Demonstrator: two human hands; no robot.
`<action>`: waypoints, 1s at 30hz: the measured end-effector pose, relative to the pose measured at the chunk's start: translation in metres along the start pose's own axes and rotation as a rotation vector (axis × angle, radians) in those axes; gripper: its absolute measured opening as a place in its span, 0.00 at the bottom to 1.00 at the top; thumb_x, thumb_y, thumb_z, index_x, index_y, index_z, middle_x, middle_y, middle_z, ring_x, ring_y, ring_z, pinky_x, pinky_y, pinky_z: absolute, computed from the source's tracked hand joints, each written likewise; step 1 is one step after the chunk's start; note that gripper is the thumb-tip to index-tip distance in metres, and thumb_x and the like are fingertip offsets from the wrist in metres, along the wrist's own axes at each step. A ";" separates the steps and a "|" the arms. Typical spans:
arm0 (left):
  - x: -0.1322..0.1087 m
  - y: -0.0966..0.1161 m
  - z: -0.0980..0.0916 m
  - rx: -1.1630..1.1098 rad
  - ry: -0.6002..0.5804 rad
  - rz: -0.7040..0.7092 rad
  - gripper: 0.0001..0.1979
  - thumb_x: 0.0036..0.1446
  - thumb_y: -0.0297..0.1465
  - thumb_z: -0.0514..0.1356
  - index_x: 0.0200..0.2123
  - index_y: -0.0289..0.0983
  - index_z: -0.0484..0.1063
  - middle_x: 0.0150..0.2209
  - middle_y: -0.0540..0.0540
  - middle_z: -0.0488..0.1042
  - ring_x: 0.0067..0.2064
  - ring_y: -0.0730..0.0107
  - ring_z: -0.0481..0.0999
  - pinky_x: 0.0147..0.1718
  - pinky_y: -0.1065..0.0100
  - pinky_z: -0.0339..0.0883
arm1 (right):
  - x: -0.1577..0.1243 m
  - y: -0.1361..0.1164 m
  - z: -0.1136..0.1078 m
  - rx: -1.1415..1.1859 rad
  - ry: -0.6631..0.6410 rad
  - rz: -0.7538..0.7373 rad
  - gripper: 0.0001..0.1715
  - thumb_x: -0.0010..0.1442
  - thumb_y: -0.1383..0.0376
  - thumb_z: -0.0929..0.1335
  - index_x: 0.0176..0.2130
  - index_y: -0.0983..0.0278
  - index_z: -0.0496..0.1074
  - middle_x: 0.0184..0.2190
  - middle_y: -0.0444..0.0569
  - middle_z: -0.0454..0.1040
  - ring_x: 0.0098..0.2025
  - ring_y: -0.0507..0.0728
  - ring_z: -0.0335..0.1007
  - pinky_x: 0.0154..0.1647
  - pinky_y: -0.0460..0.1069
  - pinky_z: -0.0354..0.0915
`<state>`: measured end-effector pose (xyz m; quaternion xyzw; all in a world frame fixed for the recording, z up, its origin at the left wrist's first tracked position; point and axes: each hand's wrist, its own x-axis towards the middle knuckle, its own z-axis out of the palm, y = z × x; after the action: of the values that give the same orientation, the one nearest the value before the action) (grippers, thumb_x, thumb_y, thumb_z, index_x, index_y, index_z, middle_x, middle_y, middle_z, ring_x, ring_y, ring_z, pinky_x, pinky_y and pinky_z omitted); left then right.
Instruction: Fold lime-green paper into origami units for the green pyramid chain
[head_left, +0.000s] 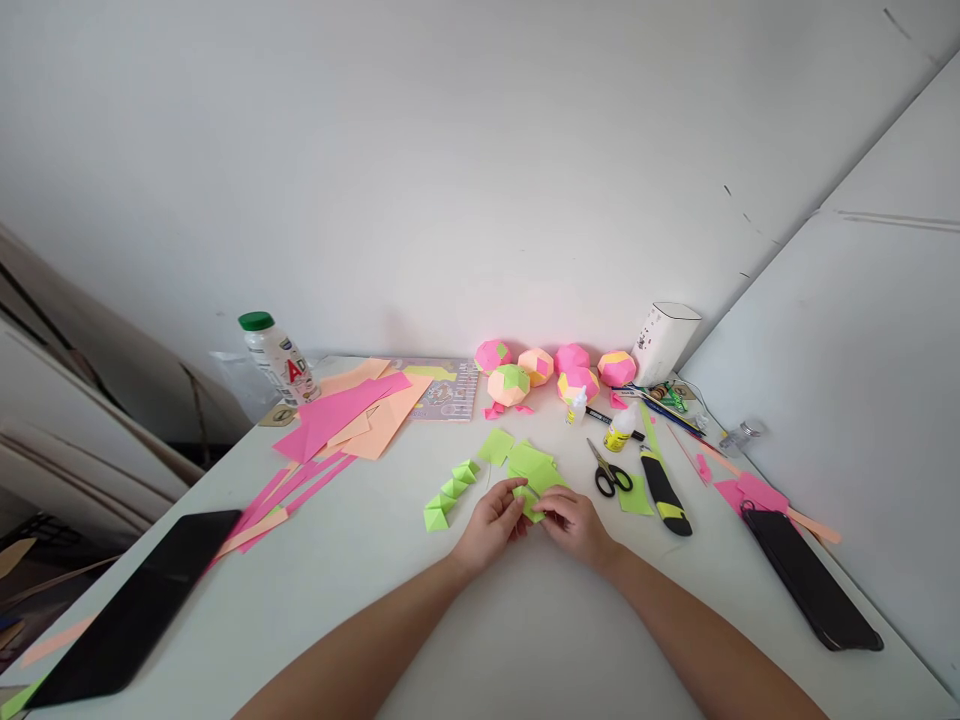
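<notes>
Between my two hands is a small piece of light green paper (531, 506). My left hand (491, 522) pinches its left side, and my right hand (576, 522) pinches its right side. Just beyond the fingers lie several flat green paper squares (534, 460), partly overlapping. To the left of my left hand, folded green paper pieces (450, 493) sit in a slanting row. Scissors with black handles (611, 475) rest right of my right hand, beside a black and yellow utility knife (663, 490). Part of the held paper is hidden by my fingers.
Multicoloured paper balls (510, 384) stand along the wall near two small glue bottles (619, 428). Pink and orange sheets (337, 410) lie at the left, by a white bottle with a green cap (279, 358). A black tablet (139, 605) and a black pouch (814, 580) flank my arms.
</notes>
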<state>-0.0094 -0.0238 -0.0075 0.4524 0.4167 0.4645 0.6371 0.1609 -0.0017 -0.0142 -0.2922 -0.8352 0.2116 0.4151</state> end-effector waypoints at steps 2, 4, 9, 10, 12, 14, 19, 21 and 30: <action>0.000 0.000 0.000 0.009 0.005 0.008 0.22 0.50 0.45 0.58 0.44 0.37 0.63 0.20 0.54 0.65 0.23 0.73 0.68 0.22 0.72 0.59 | 0.000 -0.001 -0.001 -0.036 -0.001 -0.020 0.11 0.56 0.72 0.62 0.36 0.62 0.72 0.30 0.50 0.71 0.28 0.53 0.67 0.25 0.46 0.65; 0.001 0.000 0.000 0.005 0.006 0.013 0.21 0.51 0.45 0.58 0.42 0.37 0.63 0.21 0.54 0.65 0.23 0.74 0.67 0.22 0.73 0.58 | 0.001 -0.002 -0.002 -0.076 -0.012 -0.034 0.13 0.55 0.73 0.62 0.36 0.62 0.72 0.31 0.50 0.71 0.27 0.53 0.67 0.25 0.46 0.65; 0.000 0.003 0.000 -0.034 -0.015 -0.009 0.20 0.50 0.46 0.58 0.38 0.37 0.64 0.22 0.54 0.65 0.21 0.77 0.65 0.22 0.72 0.59 | 0.001 -0.003 -0.002 -0.125 -0.052 -0.073 0.17 0.55 0.74 0.61 0.42 0.61 0.71 0.37 0.52 0.71 0.34 0.54 0.69 0.32 0.47 0.68; 0.000 0.004 0.000 -0.035 -0.019 -0.008 0.20 0.50 0.47 0.58 0.38 0.37 0.64 0.21 0.54 0.65 0.21 0.77 0.64 0.22 0.72 0.59 | 0.000 -0.003 -0.002 -0.116 -0.054 -0.081 0.18 0.55 0.74 0.61 0.43 0.61 0.70 0.38 0.52 0.71 0.36 0.55 0.70 0.33 0.48 0.68; 0.000 0.005 0.000 -0.040 -0.031 -0.002 0.20 0.50 0.47 0.58 0.37 0.37 0.65 0.20 0.54 0.64 0.20 0.76 0.64 0.22 0.72 0.58 | 0.001 -0.003 -0.002 -0.091 -0.048 -0.087 0.18 0.56 0.74 0.62 0.45 0.61 0.70 0.41 0.53 0.72 0.38 0.55 0.70 0.35 0.48 0.69; 0.000 0.004 -0.001 -0.058 -0.049 -0.002 0.20 0.50 0.46 0.58 0.38 0.37 0.65 0.20 0.54 0.65 0.20 0.76 0.65 0.22 0.73 0.58 | 0.001 -0.004 -0.002 -0.072 -0.039 -0.088 0.19 0.56 0.74 0.61 0.46 0.61 0.69 0.42 0.53 0.72 0.39 0.55 0.71 0.36 0.48 0.70; 0.001 0.003 -0.004 -0.108 -0.072 -0.006 0.18 0.51 0.45 0.58 0.38 0.37 0.65 0.21 0.53 0.66 0.21 0.77 0.65 0.22 0.73 0.58 | 0.001 -0.006 -0.003 -0.069 -0.041 -0.084 0.20 0.56 0.74 0.62 0.47 0.60 0.70 0.43 0.53 0.73 0.39 0.55 0.72 0.34 0.48 0.71; 0.002 0.003 -0.005 -0.113 -0.071 0.000 0.18 0.51 0.45 0.58 0.38 0.37 0.66 0.21 0.53 0.66 0.21 0.76 0.65 0.22 0.73 0.58 | 0.001 -0.006 -0.004 -0.066 -0.044 -0.086 0.21 0.55 0.74 0.62 0.47 0.60 0.69 0.44 0.53 0.73 0.39 0.55 0.72 0.34 0.48 0.71; 0.002 0.001 -0.007 -0.142 -0.105 0.029 0.17 0.53 0.44 0.56 0.39 0.37 0.65 0.21 0.53 0.66 0.21 0.76 0.65 0.23 0.73 0.58 | 0.001 -0.007 -0.004 -0.065 -0.035 -0.098 0.21 0.56 0.73 0.63 0.49 0.60 0.69 0.44 0.53 0.73 0.39 0.56 0.72 0.34 0.49 0.72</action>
<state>-0.0160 -0.0199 -0.0081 0.4359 0.3420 0.4778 0.6817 0.1612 -0.0059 -0.0075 -0.2602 -0.8621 0.1689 0.4006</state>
